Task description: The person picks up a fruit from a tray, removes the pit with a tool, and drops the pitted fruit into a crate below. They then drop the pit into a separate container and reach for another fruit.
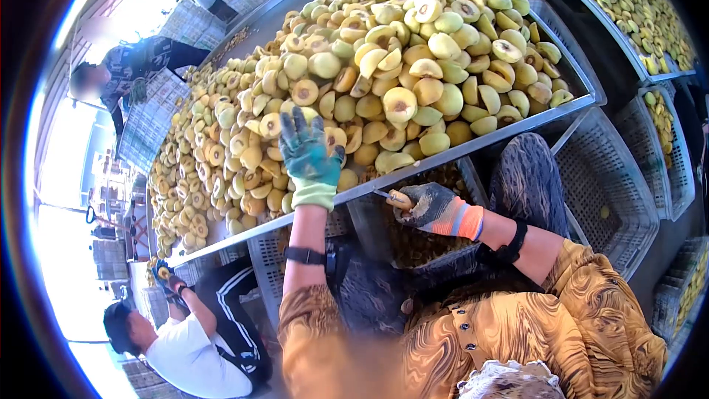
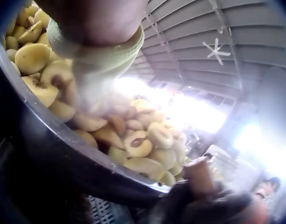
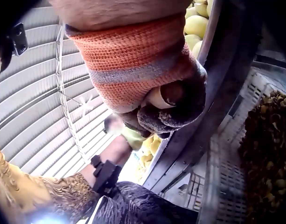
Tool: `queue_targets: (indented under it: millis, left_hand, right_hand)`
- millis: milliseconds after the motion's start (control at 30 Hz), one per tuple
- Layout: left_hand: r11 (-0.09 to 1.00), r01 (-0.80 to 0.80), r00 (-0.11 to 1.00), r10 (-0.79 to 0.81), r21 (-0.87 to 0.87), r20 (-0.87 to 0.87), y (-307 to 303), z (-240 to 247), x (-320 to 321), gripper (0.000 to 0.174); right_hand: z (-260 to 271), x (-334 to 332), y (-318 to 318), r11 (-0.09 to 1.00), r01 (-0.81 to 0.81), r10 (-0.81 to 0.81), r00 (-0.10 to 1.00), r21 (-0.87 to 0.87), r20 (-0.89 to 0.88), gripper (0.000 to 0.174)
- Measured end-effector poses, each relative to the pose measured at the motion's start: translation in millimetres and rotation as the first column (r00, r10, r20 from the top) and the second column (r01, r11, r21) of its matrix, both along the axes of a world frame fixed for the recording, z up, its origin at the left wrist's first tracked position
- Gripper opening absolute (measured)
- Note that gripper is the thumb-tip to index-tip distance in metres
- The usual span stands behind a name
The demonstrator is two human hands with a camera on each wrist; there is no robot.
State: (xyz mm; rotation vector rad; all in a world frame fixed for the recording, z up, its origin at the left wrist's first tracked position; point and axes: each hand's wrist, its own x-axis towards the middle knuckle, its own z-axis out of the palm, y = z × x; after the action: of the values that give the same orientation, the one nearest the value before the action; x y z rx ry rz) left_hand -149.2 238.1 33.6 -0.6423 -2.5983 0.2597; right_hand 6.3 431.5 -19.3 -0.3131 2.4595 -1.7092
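A large heap of yellow peach halves (image 1: pixel 413 52), many with brown pit hollows, fills a metal-rimmed table. My left hand (image 1: pixel 312 162), in a green and grey glove, reaches over the near side of the heap with fingers spread. In the left wrist view only its pale cuff (image 2: pixel 98 63) shows clearly; glare washes out the rest. In a dark glove with an orange cuff, my right hand (image 1: pixel 437 208) grips a wooden-handled tool (image 1: pixel 399 200) just outside the table's rim. A thin metal tip points left from the handle; the handle's butt (image 3: pixel 171 94) shows inside the curled fingers.
The table's metal rim (image 1: pixel 473 149) runs between me and the fruit. Below it stands a crate of brown scraps (image 3: pixel 268 149). Grey plastic crates (image 1: pixel 609 177) stand at right, beside another fruit-filled table (image 1: pixel 628 7). A person in white (image 1: pixel 192 347) sits at lower left.
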Motion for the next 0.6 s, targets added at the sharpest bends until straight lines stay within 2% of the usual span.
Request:
queue_targets:
  millis: [33, 67, 133, 167, 200, 267, 333, 367, 400, 467, 500, 533, 567, 600]
  left_hand:
    - [1.000, 0.022, 0.999, -0.023, 0.021, 0.033, 6, -3, -6, 0.064]
    - [0.998, 0.043, 0.997, -0.046, 0.041, 0.069, 10, -6, -12, 0.064]
    - [0.994, 0.096, 0.995, -0.095, 0.061, -0.021, 6, -11, -15, 0.045]
    - [0.983, 0.157, 0.987, -0.152, 0.092, -0.053, 4, -17, -15, 0.041]
    - [0.970, 0.209, 0.976, -0.199, 0.123, -0.091, 0, -21, -15, 0.036]
    - [0.938, 0.301, 0.952, -0.286, 0.169, -0.110, 9, -14, -2, 0.037]
    - [0.875, 0.376, 0.922, -0.386, 0.304, -0.031, 12, -14, 8, 0.040]
    - [0.847, 0.224, 0.949, -0.302, 0.482, 0.090, 14, -17, 17, 0.038]
    - [0.781, 0.049, 0.945, -0.238, 0.623, 0.224, 18, -21, 28, 0.037]
    - [0.596, 0.075, 0.913, -0.363, 0.799, 0.185, 20, -28, 38, 0.032]
    - [0.488, 0.076, 0.897, -0.414, 0.869, 0.154, 19, -31, 44, 0.029]
    - [0.190, -0.277, 0.800, -0.498, 0.942, 0.335, 21, -29, 55, 0.023]
    - [0.060, -0.340, 0.771, -0.555, 0.939, 0.314, 20, -33, 62, 0.022]
    - [-0.069, -0.403, 0.743, -0.607, 0.913, 0.282, 20, -37, 68, 0.023]
  right_hand:
    - [1, 0, 1, 0.991, 0.002, -0.003, 1.000, -0.132, -0.007, 0.025]
    - [2, -1, 6, 0.989, 0.008, -0.008, 1.000, -0.148, -0.004, 0.026]
    - [4, 1, 10, 0.981, 0.018, -0.016, 1.000, -0.192, 0.010, 0.029]
    - [-1, -2, 8, 0.950, 0.029, -0.006, 0.997, -0.310, 0.073, 0.028]
    - [0, -1, 9, 0.959, 0.022, 0.009, 0.994, -0.283, 0.108, 0.033]
    - [-15, -4, 5, 0.833, 0.051, 0.091, 0.970, -0.552, 0.227, 0.038]
    - [-23, -9, 3, 0.630, 0.113, 0.209, 0.928, -0.768, 0.308, 0.042]
    - [-24, -9, 3, 0.499, 0.145, 0.243, 0.923, -0.854, 0.299, 0.041]
    - [-25, -9, 2, 0.551, 0.139, 0.189, 0.940, -0.823, 0.285, 0.040]
    - [-19, -9, 0, 0.652, 0.141, 0.081, 0.964, -0.745, 0.253, 0.037]
    - [-15, -9, 3, 0.768, 0.105, 0.043, 0.976, -0.632, 0.214, 0.036]
    - [-12, -8, 3, 0.863, 0.071, 0.017, 0.985, -0.500, 0.170, 0.035]
    - [-12, -7, 1, 0.900, 0.055, -0.020, 0.996, -0.432, 0.086, 0.033]
    - [-10, -6, -1, 0.891, 0.060, -0.034, 0.997, -0.449, 0.066, 0.033]
